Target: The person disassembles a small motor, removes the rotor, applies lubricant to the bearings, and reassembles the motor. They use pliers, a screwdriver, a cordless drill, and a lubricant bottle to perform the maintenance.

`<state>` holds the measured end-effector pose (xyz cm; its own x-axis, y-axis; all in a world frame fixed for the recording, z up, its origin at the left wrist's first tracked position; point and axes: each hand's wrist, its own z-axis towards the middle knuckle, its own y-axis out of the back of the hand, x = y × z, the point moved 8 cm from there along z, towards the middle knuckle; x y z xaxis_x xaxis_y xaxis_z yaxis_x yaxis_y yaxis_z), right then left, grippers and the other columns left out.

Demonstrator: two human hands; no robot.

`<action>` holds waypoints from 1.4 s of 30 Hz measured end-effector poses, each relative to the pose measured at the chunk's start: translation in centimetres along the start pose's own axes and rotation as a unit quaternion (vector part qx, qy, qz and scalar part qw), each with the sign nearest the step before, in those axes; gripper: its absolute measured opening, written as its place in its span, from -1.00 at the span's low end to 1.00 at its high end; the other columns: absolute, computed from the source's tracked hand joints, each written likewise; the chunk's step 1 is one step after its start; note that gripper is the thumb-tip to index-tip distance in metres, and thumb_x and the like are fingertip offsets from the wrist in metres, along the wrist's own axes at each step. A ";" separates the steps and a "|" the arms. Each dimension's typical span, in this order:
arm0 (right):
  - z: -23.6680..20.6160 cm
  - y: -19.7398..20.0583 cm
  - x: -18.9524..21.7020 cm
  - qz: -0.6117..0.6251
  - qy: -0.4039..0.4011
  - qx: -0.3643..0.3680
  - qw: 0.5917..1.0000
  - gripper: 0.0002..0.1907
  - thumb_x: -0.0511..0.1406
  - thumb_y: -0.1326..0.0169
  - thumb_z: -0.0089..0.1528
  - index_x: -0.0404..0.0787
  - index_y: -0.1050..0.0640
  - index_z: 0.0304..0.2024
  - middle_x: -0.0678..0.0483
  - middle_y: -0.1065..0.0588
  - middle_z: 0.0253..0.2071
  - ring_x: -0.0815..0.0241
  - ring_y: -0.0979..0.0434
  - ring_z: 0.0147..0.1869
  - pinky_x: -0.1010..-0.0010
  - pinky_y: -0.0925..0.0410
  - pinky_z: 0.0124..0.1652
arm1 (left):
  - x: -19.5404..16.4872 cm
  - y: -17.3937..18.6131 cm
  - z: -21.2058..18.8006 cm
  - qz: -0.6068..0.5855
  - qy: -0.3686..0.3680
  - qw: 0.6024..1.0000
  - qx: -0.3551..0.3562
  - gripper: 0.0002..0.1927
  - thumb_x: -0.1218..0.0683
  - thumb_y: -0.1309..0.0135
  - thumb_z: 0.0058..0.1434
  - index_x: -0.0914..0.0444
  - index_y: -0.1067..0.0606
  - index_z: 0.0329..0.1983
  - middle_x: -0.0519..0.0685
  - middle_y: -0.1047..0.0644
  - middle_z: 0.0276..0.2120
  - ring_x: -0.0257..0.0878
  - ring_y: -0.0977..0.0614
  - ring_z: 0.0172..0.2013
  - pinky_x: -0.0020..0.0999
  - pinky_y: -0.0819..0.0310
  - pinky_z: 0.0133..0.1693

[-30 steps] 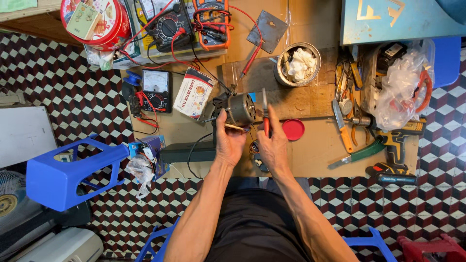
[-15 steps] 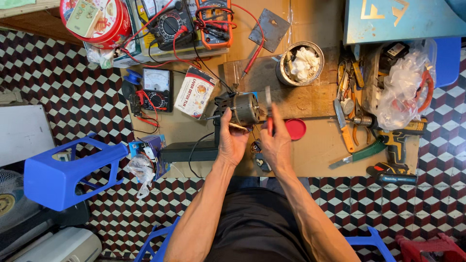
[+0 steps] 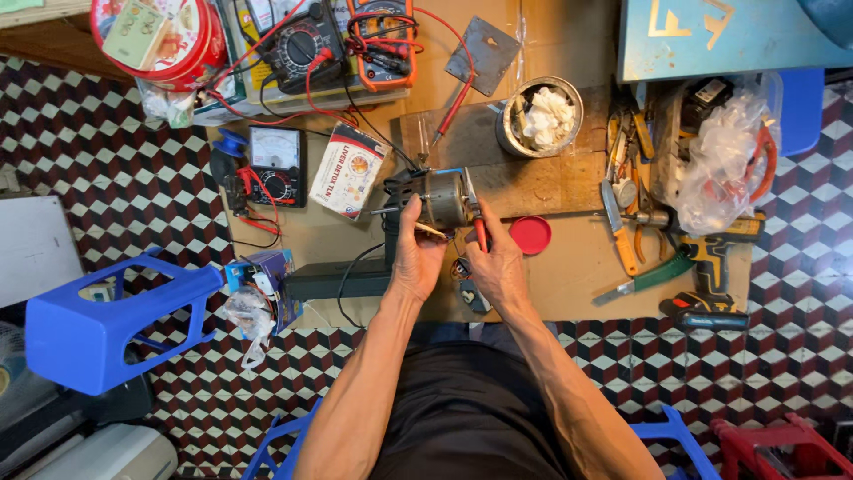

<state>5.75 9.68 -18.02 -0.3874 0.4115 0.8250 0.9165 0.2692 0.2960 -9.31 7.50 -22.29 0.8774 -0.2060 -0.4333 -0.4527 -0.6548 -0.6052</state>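
Seen from the head camera looking straight down, the person sits at a low cardboard-covered work surface (image 3: 569,276) with both forearms reaching forward. The left hand (image 3: 418,253) is closed around the lower side of a small grey electric motor (image 3: 437,197), holding it just above the surface near the front edge of a wooden board (image 3: 524,169). The right hand (image 3: 498,267) is closed on a red-handled tool (image 3: 480,233), probably a screwdriver, whose metal end goes up to the right end of the motor; whether the tip is seated in a screw cannot be told. The motor lies on its side with its long axis running left to right across the view, its thin shaft (image 3: 384,212) pointing left towards a small printed box (image 3: 349,171), and its wires trailing off the dark left end. As a judgement, the work looks to be in its middle: the motor housing appears whole and closed, no loose covers or screws are visible beside it, so opening or fastening at the right end seems to remain. Around it stand an analogue multimeter (image 3: 274,165), a metal tin with a white rag (image 3: 540,116), a red round lid (image 3: 530,236) and a cordless drill (image 3: 711,276).
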 end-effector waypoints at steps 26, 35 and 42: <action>6.9 12.0 -7.7 0.252 -0.089 -0.040 0.963 -0.58 -0.08 -0.02 0.37 -0.36 -0.56 -0.17 -0.04 -0.58 -0.33 0.22 -0.56 -0.35 0.43 -0.41 -0.32 | 6.3 -13.6 3.4 0.904 -0.247 0.317 0.147 -0.21 -0.02 -0.52 -0.34 0.20 -0.39 -0.02 0.05 -0.44 -0.07 0.04 -0.43 0.06 0.06 -0.22 0.14; 6.5 13.3 -5.0 -0.053 -0.062 0.028 0.996 -0.61 -0.09 -0.03 0.36 -0.29 -0.63 -0.27 0.05 -0.57 -0.38 0.27 -0.47 -0.31 0.41 -0.32 -0.26 | 5.3 -12.5 2.8 0.843 -0.247 0.444 0.176 0.03 0.08 -0.53 -0.33 0.17 -0.31 0.27 0.16 -0.33 0.19 0.14 -0.33 0.26 0.24 -0.05 0.31; 7.5 13.3 -5.3 -0.052 -0.067 0.066 0.994 -0.62 -0.09 -0.03 0.33 -0.27 -0.64 -0.24 0.11 -0.58 -0.39 0.31 -0.53 -0.27 0.43 -0.38 -0.21 | 5.3 -12.0 3.5 0.833 -0.250 0.460 0.178 0.05 0.06 -0.55 -0.35 0.17 -0.30 0.28 0.18 -0.32 0.23 0.12 -0.34 0.27 0.24 -0.03 0.33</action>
<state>19.27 17.63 -22.09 -0.4982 0.4858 0.7182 0.8528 0.4243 0.3045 0.20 16.80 -19.69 -0.8414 0.0455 -0.5386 -0.5050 0.2890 0.8133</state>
